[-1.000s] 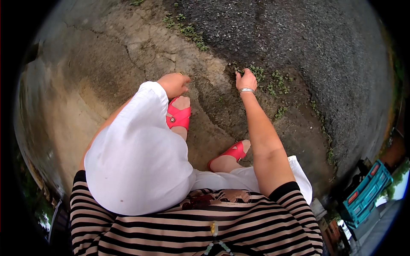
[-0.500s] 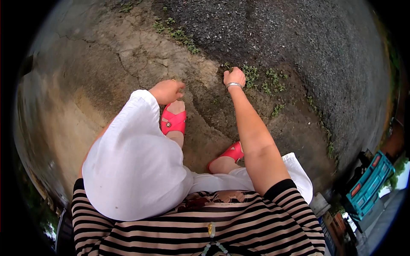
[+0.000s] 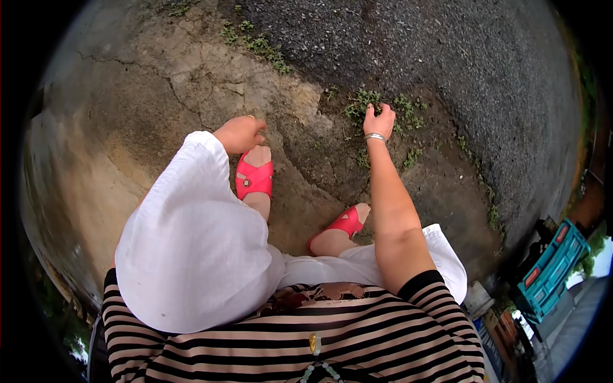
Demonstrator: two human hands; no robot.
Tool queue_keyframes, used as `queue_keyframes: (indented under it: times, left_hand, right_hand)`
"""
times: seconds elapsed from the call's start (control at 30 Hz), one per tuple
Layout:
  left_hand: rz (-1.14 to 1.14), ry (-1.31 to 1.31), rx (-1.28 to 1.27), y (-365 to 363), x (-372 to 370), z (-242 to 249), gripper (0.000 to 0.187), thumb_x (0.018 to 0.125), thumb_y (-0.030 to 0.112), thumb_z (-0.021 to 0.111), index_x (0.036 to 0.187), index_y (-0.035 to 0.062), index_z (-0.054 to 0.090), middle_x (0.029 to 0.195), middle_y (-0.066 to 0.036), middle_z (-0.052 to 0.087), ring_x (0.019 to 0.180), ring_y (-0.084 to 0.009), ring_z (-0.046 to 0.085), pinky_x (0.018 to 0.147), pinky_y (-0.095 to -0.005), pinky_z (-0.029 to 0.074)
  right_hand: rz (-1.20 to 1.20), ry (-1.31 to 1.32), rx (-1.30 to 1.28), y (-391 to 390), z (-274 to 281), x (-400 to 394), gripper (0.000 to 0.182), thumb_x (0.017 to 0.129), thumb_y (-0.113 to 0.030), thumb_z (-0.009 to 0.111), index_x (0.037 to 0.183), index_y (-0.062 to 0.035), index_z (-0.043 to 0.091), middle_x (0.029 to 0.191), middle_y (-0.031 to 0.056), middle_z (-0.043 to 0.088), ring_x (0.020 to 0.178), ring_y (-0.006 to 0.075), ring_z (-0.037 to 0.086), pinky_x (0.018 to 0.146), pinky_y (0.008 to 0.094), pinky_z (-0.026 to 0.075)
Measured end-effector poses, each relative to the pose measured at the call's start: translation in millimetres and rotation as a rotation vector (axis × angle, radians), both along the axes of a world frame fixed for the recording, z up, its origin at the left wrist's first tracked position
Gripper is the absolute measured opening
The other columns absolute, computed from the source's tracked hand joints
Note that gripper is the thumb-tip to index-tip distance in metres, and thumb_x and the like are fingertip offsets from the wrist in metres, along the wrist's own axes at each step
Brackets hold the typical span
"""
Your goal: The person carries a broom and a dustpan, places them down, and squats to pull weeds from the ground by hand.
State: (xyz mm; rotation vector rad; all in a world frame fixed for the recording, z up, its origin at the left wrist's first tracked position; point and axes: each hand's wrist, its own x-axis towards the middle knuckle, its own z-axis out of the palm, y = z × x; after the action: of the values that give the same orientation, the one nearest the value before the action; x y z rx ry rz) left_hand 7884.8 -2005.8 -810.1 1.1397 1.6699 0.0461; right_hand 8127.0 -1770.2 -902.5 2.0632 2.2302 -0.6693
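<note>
Just above the toes of a red sandal [image 3: 254, 177], my left hand [image 3: 241, 134] hangs with its fingers bent; its fingertips are partly hidden, and I cannot make out anything in them. My right hand [image 3: 380, 120], with a silver bracelet [image 3: 375, 136] at the wrist, reaches down to small green weeds [image 3: 363, 102] at the edge of the gravel. Its thumb and forefinger are spread apart at the leaves, with nothing visibly held. More weeds [image 3: 407, 115] grow just right of this hand.
Dark gravel [image 3: 434, 51] covers the upper right, beside cracked concrete [image 3: 191, 76]. Another weed patch [image 3: 258, 46] grows at the top. My other red sandal [image 3: 347, 221] stands at lower centre. A teal object [image 3: 552, 271] is at the far right.
My right hand has moved right and slightly down, from the left side of the weeds to in front of them, and its fingers have spread. My left hand has shifted slightly left.
</note>
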Motion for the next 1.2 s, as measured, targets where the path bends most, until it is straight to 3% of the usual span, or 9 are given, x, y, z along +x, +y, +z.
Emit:
queue_keyframes:
  times: [0.07,0.37,0.57,0.67,0.9,1.07,1.2]
  left_hand:
    - [0.011,-0.005,-0.014,1.3,1.8,1.4,0.036,0.082,0.022,0.06,0.113,0.0031,0.058,0.102,-0.02,0.063,0.098,-0.0361,0.059,0.084,-0.0428,0.046]
    - [0.0,0.0,-0.026,0.7,5.1,-1.1,0.037,0.083,0.022,0.061,0.114,0.0038,0.058,0.104,-0.02,0.063,0.1,-0.0355,0.059,0.086,-0.0423,0.046]
    - [0.001,0.004,-0.042,-2.7,7.5,-9.3,0.036,0.082,0.022,0.06,0.114,0.0041,0.057,0.102,-0.02,0.063,0.099,-0.0359,0.059,0.085,-0.0426,0.046]
    - [-0.015,0.006,-0.043,-2.2,7.8,-9.2,0.036,0.082,0.022,0.06,0.114,0.0043,0.057,0.101,-0.02,0.063,0.098,-0.0364,0.059,0.084,-0.0431,0.047]
    - [-0.016,-0.001,0.018,-7.1,8.5,-9.3,0.036,0.082,0.021,0.059,0.113,0.0041,0.057,0.099,-0.021,0.064,0.096,-0.037,0.059,0.082,-0.0439,0.047]
    - [-0.026,0.0,-0.01,-9.4,8.8,-6.7,0.036,0.081,0.02,0.058,0.113,0.0033,0.057,0.1,-0.021,0.064,0.097,-0.0367,0.059,0.083,-0.0433,0.047]
    - [-0.022,-0.008,-0.011,-8.5,8.3,-7.8,0.035,0.081,0.019,0.058,0.112,0.0024,0.058,0.1,-0.021,0.064,0.098,-0.0362,0.059,0.083,-0.0425,0.047]
  right_hand:
    - [0.002,-0.049,-0.076,0.3,4.9,-11.2,0.05,0.082,-0.04,0.064,0.116,-0.0059,0.052,0.12,0.0129,0.049,0.109,0.0302,0.05,0.085,0.0445,0.047]
    - [0.075,-0.061,-0.105,0.2,1.8,-16.1,0.053,0.074,-0.032,0.075,0.114,-0.0068,0.051,0.116,0.0122,0.05,0.111,0.0293,0.048,0.087,0.0433,0.047]
    - [0.094,0.06,0.075,-3.6,-7.6,-16.1,0.043,0.076,-0.029,0.073,0.111,-0.0122,0.055,0.113,0.0119,0.05,0.109,0.0289,0.048,0.085,0.0426,0.047]
    - [0.118,-0.047,-0.101,2.3,-1.1,-20.3,0.039,0.077,-0.026,0.071,0.11,-0.0123,0.055,0.111,0.0114,0.05,0.108,0.0291,0.048,0.084,0.0427,0.047]
    - [0.269,0.095,0.173,-5.0,-18.5,-11.5,0.036,0.077,-0.021,0.07,0.105,-0.0082,0.053,0.104,0.0098,0.053,0.102,0.0291,0.051,0.08,0.0419,0.047]
    - [0.036,0.083,0.041,-3.6,-10.7,-28.6,0.037,0.077,-0.023,0.072,0.105,-0.0091,0.053,0.1,0.0081,0.054,0.095,0.0277,0.054,0.077,0.0409,0.047]
    - [0.056,0.081,0.017,-0.6,-15.8,-27.7,0.033,0.075,-0.02,0.072,0.1,-0.0085,0.056,0.101,0.0083,0.053,0.091,0.0289,0.055,0.074,0.0423,0.048]
